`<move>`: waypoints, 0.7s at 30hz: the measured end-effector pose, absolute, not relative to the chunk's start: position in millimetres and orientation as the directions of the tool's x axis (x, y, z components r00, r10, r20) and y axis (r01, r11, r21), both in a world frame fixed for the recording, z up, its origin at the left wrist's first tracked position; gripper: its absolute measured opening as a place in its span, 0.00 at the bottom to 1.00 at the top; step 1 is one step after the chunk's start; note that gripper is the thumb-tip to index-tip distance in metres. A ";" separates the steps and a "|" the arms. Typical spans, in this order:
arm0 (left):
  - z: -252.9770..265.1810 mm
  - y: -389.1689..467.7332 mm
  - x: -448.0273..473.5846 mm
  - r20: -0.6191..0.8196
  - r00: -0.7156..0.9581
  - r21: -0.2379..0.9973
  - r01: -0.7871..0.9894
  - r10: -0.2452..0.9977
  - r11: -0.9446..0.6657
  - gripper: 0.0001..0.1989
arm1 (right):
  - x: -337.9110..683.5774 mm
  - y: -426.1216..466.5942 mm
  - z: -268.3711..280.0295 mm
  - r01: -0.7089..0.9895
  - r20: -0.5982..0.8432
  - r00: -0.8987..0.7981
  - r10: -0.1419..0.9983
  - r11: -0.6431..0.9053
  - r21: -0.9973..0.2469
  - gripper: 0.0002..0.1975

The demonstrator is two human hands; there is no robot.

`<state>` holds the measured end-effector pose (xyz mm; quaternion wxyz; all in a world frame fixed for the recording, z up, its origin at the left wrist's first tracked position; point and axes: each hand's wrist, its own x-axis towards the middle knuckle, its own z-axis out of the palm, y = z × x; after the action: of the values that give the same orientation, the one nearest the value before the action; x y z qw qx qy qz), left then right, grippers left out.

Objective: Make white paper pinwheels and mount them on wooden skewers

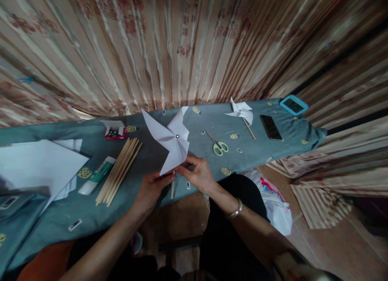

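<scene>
A white paper pinwheel (170,138) with a round metal pin at its centre is held up in front of me over the table's near edge. Its wooden stick (172,189) shows below the blades, between my hands. My left hand (153,188) is closed at the lower left of the pinwheel, thumb and fingers pinched by the stick. On the other side, my right hand (198,172) is closed at the lower right blade, its fingertips partly hidden behind the paper. Which part each hand grips, blade or stick, is not fully clear.
Wooden sticks (119,172), a green-and-white tube (97,175), a red box of pins (115,131) and paper sheets (45,163) lie left. Scissors (218,145), another pinwheel (241,111), a phone (270,127) and a blue-framed device (293,105) lie right. A curtain (169,50) hangs behind.
</scene>
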<state>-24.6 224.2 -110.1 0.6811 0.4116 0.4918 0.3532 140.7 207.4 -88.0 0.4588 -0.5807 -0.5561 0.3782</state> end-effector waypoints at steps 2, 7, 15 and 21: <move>-109.4 224.6 -23.9 -0.379 0.271 0.904 -0.094 0.885 0.416 0.16 | 136.5 210.7 -89.3 0.190 0.030 0.101 0.994 0.010 -0.982 0.12; -108.7 225.1 -23.5 -0.366 0.270 0.906 -0.116 0.891 0.407 0.15 | 127.5 216.4 -92.4 0.041 -0.094 0.129 0.987 -0.100 -0.994 0.15; -99.3 227.4 -24.4 -0.380 0.258 0.903 -0.103 0.888 0.416 0.18 | 139.7 222.2 -77.1 0.138 -0.062 0.190 0.980 -0.089 -0.986 0.19; -96.1 230.6 -29.7 -0.357 0.227 0.932 0.024 0.906 0.361 0.17 | 214.0 232.0 -31.3 0.472 0.114 0.357 0.927 -0.074 -0.879 0.11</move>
<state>-29.7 230.6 -96.1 0.6419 0.4489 0.5182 0.3434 214.0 232.0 -31.3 0.4526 -0.6884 -0.5080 0.2514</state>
